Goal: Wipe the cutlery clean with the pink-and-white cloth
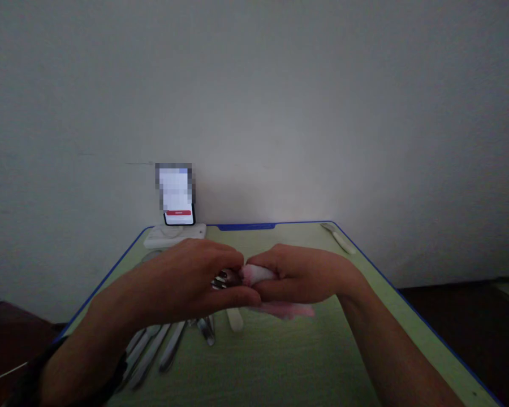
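My left hand [195,277] is closed around a metal fork [223,278], whose tines show between thumb and fingers. Facing it, my right hand [299,274] grips a pink and white cloth [258,275], pressed against the metal close to my left fingertips. A loose pink part of the cloth hangs below my right fingers. Both hands meet above the table, and they hide the rest of the fork. Under my left hand lie several pieces of metal cutlery [152,350], and beside them a piece with a pale handle [234,320].
On the green, blue-edged table [280,362], a cutlery piece with a cream handle [341,240] lies at the back right. A lit phone [178,195] stands upright on a white base [195,233] at the back left. Behind the table rises a plain wall [280,113].
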